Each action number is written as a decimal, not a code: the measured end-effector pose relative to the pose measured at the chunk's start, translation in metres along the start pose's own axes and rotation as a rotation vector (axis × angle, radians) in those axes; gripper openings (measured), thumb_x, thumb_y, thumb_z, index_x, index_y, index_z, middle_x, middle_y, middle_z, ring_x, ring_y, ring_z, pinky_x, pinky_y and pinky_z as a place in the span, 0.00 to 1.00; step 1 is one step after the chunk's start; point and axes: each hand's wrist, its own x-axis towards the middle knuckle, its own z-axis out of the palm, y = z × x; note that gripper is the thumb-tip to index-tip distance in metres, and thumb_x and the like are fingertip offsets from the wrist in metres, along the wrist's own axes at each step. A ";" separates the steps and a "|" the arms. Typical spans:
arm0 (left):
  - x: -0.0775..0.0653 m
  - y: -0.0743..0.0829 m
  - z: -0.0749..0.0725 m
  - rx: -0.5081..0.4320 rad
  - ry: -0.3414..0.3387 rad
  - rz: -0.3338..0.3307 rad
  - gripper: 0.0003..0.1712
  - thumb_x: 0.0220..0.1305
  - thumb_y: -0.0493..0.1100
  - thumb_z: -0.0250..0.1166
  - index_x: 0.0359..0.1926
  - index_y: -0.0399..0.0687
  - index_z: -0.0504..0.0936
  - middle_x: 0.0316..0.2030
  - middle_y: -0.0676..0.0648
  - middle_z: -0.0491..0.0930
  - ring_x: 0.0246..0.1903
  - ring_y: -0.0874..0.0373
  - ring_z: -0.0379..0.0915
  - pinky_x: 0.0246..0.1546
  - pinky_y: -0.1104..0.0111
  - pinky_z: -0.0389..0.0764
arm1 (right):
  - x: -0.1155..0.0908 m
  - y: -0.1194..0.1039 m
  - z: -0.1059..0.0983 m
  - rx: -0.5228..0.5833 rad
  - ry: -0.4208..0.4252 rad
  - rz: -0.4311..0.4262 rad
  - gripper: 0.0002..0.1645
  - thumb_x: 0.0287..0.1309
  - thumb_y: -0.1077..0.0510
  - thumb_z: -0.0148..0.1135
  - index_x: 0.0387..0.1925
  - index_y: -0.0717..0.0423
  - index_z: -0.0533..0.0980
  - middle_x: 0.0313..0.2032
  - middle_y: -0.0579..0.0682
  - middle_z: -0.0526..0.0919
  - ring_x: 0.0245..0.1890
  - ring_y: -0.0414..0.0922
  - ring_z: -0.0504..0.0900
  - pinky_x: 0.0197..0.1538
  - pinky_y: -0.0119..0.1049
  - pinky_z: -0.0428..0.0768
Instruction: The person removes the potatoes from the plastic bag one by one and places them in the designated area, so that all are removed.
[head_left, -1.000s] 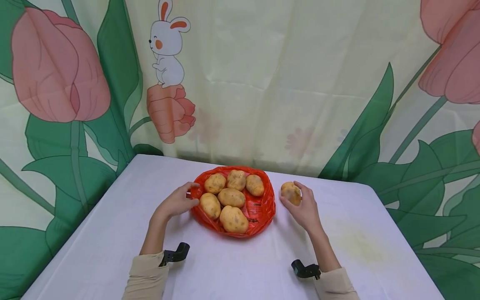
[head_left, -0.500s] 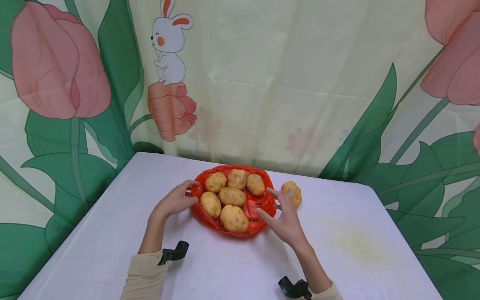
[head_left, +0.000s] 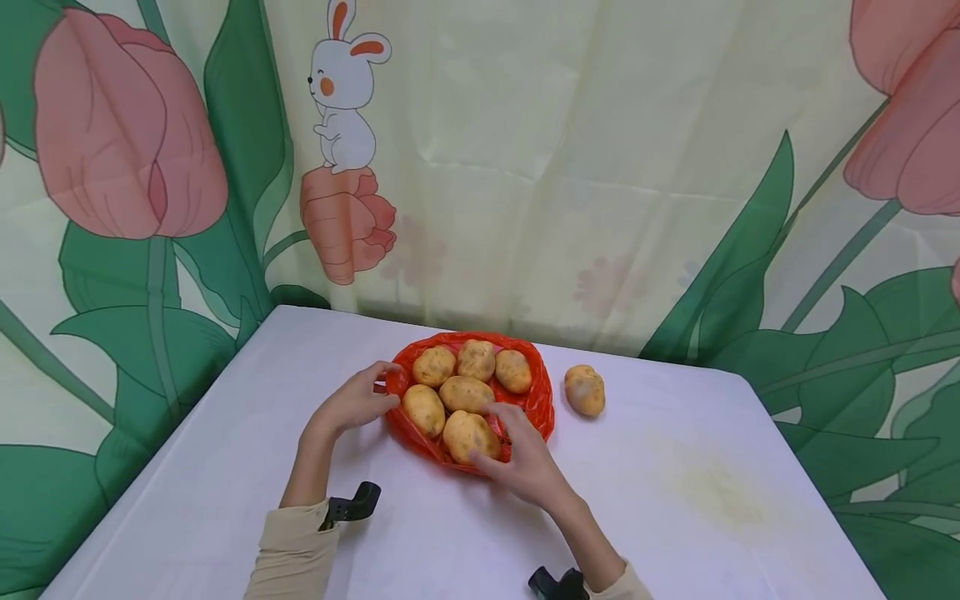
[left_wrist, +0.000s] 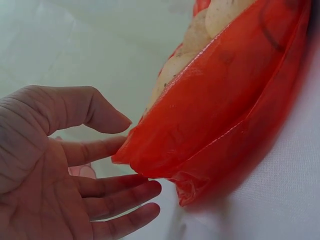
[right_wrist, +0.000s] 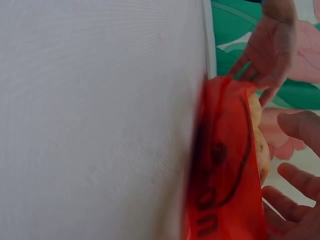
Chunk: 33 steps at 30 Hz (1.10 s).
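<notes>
A red plastic bag (head_left: 542,408) with rolled-down sides holds several potatoes. My left hand (head_left: 356,402) stays at the bag's left side, fingers fairly straight. In the left wrist view its fingers (left_wrist: 122,200) touch the bag's corner, and the index fingertip is hidden behind the plastic. My right hand (head_left: 525,461) is spread over the bag's near right part, thumb and fingers apart on either side of the front potato (head_left: 468,435). Whether they touch it cannot be told. In the right wrist view, the right fingers (right_wrist: 295,185) are parted beside the bag.
One loose potato (head_left: 584,391) lies on the white tablecloth (head_left: 675,500) to the right of the bag. Behind the table hangs a curtain (head_left: 525,167) printed with tulips and a rabbit. A black wrist camera (head_left: 356,502) sticks out from the left sleeve.
My right hand let go of a potato on the table right of the bag. It then moved left, over the bag's front potato. The left hand stayed at the bag's side.
</notes>
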 end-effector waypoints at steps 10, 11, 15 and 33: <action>0.001 0.002 0.002 0.021 -0.004 0.017 0.34 0.66 0.39 0.60 0.72 0.39 0.67 0.67 0.34 0.70 0.64 0.38 0.69 0.59 0.47 0.79 | 0.002 0.003 0.009 -0.079 -0.094 0.029 0.36 0.60 0.51 0.72 0.68 0.49 0.70 0.63 0.49 0.71 0.65 0.51 0.72 0.68 0.58 0.72; 0.001 0.002 0.002 0.023 -0.005 0.018 0.34 0.65 0.39 0.60 0.72 0.39 0.67 0.67 0.34 0.70 0.64 0.38 0.69 0.59 0.47 0.79 | 0.002 0.003 0.009 -0.082 -0.100 0.033 0.36 0.60 0.51 0.72 0.68 0.48 0.70 0.63 0.49 0.71 0.65 0.51 0.72 0.68 0.58 0.72; 0.001 0.001 0.003 0.030 -0.013 0.017 0.34 0.66 0.39 0.61 0.72 0.39 0.67 0.67 0.34 0.70 0.64 0.37 0.70 0.59 0.47 0.79 | 0.001 0.005 0.010 -0.085 -0.110 0.040 0.36 0.60 0.55 0.70 0.68 0.49 0.69 0.62 0.50 0.71 0.64 0.50 0.73 0.68 0.58 0.72; 0.001 0.001 0.003 0.039 -0.010 0.024 0.33 0.66 0.40 0.60 0.71 0.39 0.67 0.67 0.34 0.70 0.64 0.37 0.69 0.60 0.47 0.78 | -0.002 0.005 0.008 -0.031 -0.008 0.039 0.39 0.55 0.56 0.75 0.67 0.46 0.69 0.60 0.48 0.73 0.61 0.48 0.74 0.65 0.55 0.76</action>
